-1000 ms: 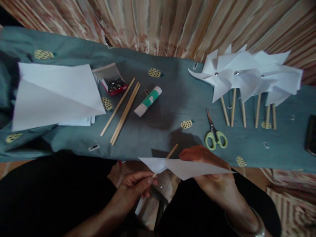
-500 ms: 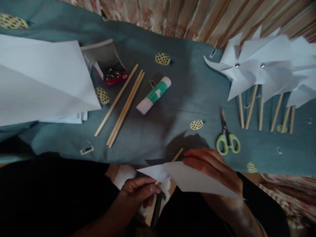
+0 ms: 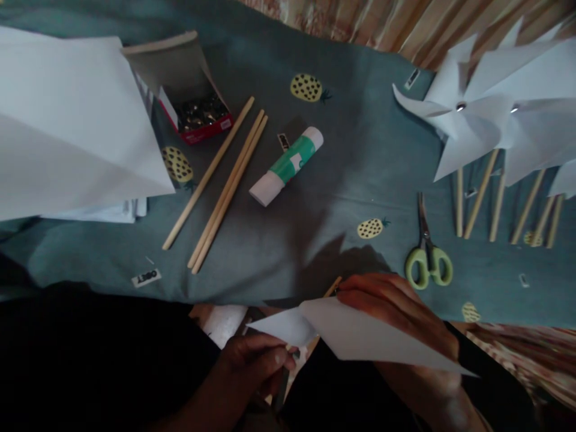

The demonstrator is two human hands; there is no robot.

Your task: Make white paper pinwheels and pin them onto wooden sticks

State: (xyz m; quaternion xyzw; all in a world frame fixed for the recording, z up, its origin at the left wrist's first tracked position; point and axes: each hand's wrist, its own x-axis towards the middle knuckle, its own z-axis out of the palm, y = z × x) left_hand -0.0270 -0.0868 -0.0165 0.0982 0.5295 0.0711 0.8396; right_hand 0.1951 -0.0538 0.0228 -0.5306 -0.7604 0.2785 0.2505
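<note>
My right hand (image 3: 400,312) is closed at the upper edge of a folded white paper pinwheel (image 3: 369,333), its fingertips partly hidden behind the paper. A wooden stick (image 3: 333,287) pokes out past the paper beside those fingertips. My left hand (image 3: 256,363) pinches a pale stick end between thumb and forefinger, just under the pinwheel's left point. The stick's middle is hidden by paper. Below the left fingers shows a dark, bar-shaped thing (image 3: 281,390); whether it is held I cannot tell. Both hands are in front of the table's near edge, over the lap.
On the green cloth (image 3: 342,174) lie three loose sticks (image 3: 209,174), a glue stick (image 3: 288,165) and green-handled scissors (image 3: 427,252). An open red box of metal pins (image 3: 202,117) stands beside white paper sheets (image 3: 76,120). Several finished pinwheels (image 3: 477,108) lie at the right.
The head view has shifted and come slightly closer, so the table things spread outward. Both hands keep their grips; the pinwheel appears slightly lower and farther right.
</note>
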